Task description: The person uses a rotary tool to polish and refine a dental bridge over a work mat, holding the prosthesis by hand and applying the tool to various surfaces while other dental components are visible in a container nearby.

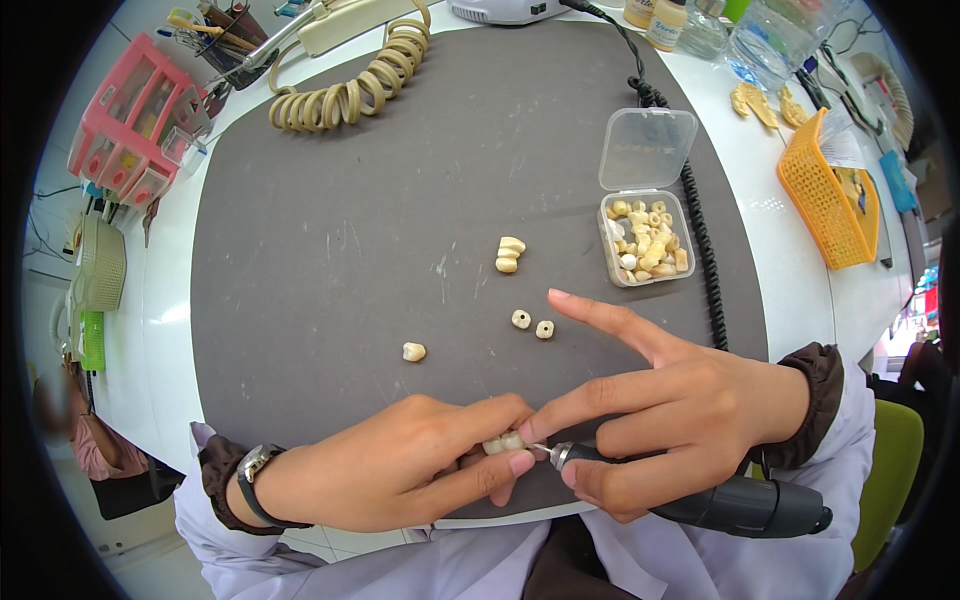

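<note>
Between the thumb and fingers of my left hand [400,462] is a small cream dental bridge [503,442] of joined tooth crowns. My right hand [690,420] grips a black dental handpiece [745,505], its thin metal bur pointing left and meeting the bridge's right end. The index finger of my right hand is stretched out; the middle finger's tip rests by the bridge. Ahead on the grey mat lie two small crowns with dark holes [532,324], a single crown [414,352] to the left, and a joined tooth piece [509,254] farther off.
A clear lidded box [646,240] of tooth crowns stands open at right, beside a black coiled cord [705,250]. A beige coiled hose [350,95] lies at the far left. An orange basket [825,195] is at right, pink drawers [125,125] at left. Bottles [665,22] stand behind.
</note>
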### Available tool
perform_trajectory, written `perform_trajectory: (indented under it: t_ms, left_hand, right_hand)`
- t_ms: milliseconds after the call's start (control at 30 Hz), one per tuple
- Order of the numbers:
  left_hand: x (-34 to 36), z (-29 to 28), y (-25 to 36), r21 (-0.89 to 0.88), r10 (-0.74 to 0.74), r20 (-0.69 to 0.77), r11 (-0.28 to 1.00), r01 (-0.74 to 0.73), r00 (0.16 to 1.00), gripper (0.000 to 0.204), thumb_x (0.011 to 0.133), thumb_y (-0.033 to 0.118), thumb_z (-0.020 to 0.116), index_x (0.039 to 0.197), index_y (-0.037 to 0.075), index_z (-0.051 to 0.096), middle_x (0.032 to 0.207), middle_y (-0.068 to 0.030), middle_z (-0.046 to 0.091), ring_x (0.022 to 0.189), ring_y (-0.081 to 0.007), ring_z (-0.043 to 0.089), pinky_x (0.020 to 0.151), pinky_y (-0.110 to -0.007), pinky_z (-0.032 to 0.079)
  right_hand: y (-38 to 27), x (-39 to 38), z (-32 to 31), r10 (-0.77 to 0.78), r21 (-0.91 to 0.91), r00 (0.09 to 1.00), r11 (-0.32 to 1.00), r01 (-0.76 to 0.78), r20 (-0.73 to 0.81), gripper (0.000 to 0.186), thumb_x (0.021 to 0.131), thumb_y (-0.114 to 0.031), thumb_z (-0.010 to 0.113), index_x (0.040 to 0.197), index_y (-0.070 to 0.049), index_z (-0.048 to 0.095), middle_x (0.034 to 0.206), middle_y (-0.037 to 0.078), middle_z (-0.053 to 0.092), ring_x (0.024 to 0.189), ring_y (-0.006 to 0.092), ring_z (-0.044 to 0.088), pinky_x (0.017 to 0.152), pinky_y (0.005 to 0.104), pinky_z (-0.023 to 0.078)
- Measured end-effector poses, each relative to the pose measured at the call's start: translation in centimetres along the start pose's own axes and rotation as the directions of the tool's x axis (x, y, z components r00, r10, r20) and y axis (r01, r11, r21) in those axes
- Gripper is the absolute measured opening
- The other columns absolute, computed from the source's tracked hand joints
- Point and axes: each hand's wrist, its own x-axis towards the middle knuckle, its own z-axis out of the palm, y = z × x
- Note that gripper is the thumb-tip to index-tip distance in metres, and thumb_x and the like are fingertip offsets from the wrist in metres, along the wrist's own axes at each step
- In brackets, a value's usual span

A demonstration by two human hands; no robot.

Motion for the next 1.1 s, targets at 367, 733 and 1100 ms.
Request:
perform_trajectory:
  t_ms: [367,733,1100]
  left_hand:
    - [-0.02,0.01,0.03,-0.002,0.001,-0.001,1.000,-0.001,1.000,0.018,0.102,0.020,0.047,0.102,0.002,0.050,0.072,-0.0068,0.066,0.050,-0.0206,0.059,0.047,-0.032,0.044]
    - [-0.10,0.00,-0.02,0.001,-0.006,0.005,1.000,0.006,1.000,0.018,0.102,0.020,0.047,0.103,0.002,0.050,0.072,-0.0069,0.066,0.050,-0.0210,0.059,0.047,-0.032,0.044]
    - [-0.05,-0.10,0.21,0.007,-0.021,0.010,1.000,0.021,1.000,0.017,0.102,0.019,0.047,0.103,0.003,0.050,0.072,-0.0062,0.066,0.049,-0.0200,0.059,0.047,-0.032,0.044]
  right_hand:
    - [0.03,0.01,-0.01,-0.020,-0.020,1.000,1.000,0.020,-0.009,0.018,0.083,0.002,0.065,0.068,-0.006,0.059,0.055,-0.001,0.030,0.095,0.0193,0.071,0.103,0.0761,0.027]
    - [0.17,-0.02,0.01,-0.025,0.008,0.999,1.000,0.026,-0.019,0.012,0.085,-0.002,0.065,0.074,-0.004,0.062,0.056,-0.002,0.033,0.094,0.0212,0.071,0.103,0.0764,0.026]
    - [0.33,-0.10,0.05,-0.030,0.023,0.998,0.999,0.032,-0.062,0.008,0.084,-0.004,0.068,0.078,-0.004,0.063,0.056,-0.002,0.036,0.094,0.0226,0.071,0.102,0.0772,0.027]
